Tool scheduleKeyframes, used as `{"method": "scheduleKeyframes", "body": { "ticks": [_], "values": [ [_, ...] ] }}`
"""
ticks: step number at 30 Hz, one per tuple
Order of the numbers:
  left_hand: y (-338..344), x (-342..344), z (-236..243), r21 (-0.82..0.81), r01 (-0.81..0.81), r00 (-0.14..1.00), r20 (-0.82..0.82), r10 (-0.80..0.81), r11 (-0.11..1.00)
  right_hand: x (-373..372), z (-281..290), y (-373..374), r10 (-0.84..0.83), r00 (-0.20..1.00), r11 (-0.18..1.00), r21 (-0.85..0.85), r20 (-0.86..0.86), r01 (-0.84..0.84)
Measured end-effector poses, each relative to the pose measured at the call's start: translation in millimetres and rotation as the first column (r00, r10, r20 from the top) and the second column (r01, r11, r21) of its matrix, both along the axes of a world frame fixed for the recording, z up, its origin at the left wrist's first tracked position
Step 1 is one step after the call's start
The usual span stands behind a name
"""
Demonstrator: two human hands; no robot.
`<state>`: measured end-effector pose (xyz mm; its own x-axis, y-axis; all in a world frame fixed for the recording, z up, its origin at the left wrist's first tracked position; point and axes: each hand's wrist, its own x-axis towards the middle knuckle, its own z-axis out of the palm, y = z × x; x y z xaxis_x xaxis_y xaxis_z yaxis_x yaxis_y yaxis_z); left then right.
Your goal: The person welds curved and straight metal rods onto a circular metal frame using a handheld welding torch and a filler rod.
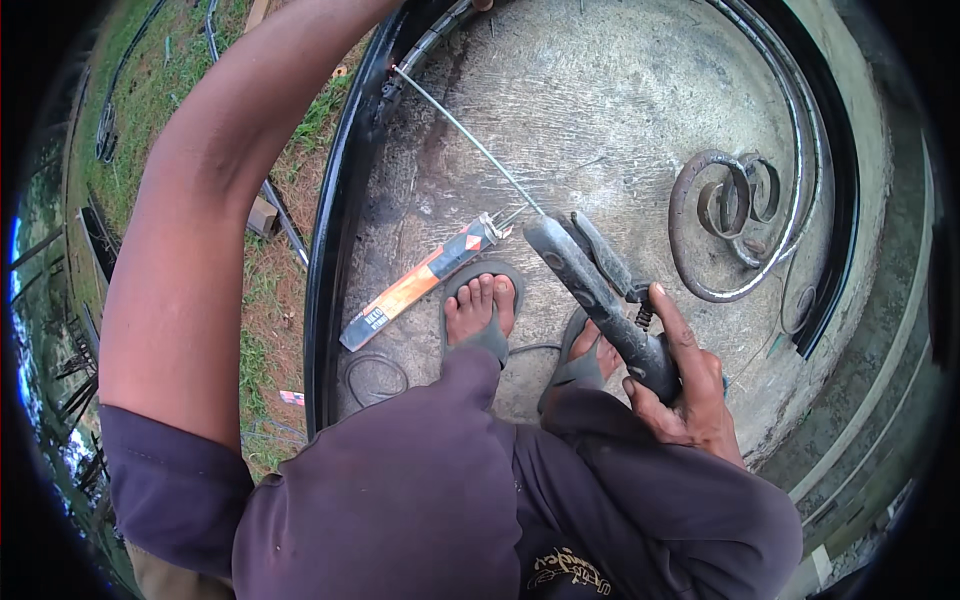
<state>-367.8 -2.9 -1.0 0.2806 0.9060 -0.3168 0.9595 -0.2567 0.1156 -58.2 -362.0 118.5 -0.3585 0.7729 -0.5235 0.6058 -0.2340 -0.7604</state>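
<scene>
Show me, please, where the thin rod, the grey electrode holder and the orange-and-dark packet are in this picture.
Thin rod [471, 141]: head view, middle of its length.
Grey electrode holder [606, 312]: head view, middle of its body.
Orange-and-dark packet [420, 284]: head view, middle of its upper face.

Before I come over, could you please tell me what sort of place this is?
It looks like an outdoor metalworking spot, perhaps for welding: grass borders a concrete slab, the right hand grips a clamp-like holder with a thin rod, and curled metalwork lies nearby.
</scene>
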Motion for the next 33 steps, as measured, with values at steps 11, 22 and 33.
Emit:
{"method": "scheduleKeyframes", "body": {
  "ticks": [11, 22, 33],
  "values": [
    [2.4, -1.8, -3.3, -0.018, -0.002, 0.999, 0.037, 0.003, 1.0, -2.3, 2.3, 3.4, 0.007, 1.0, 0.997, -0.078, 0.027, -0.005],
    [11.9, -9.3, -30.2, 0.075, 0.048, 0.999, -0.015, -0.047, 0.996, 2.5, -1.0, 7.4, 0.063, 0.996, 0.998, -0.015, -0.071, -0.064],
    [10.2, -37.5, 2.6, 0.055, -0.11, 0.842, 0.536, 0.064, 0.992, 24.3, -37.0, -17.9, -0.322, 0.913, 0.908, 0.191, -0.251, 0.373]
  ]
}}
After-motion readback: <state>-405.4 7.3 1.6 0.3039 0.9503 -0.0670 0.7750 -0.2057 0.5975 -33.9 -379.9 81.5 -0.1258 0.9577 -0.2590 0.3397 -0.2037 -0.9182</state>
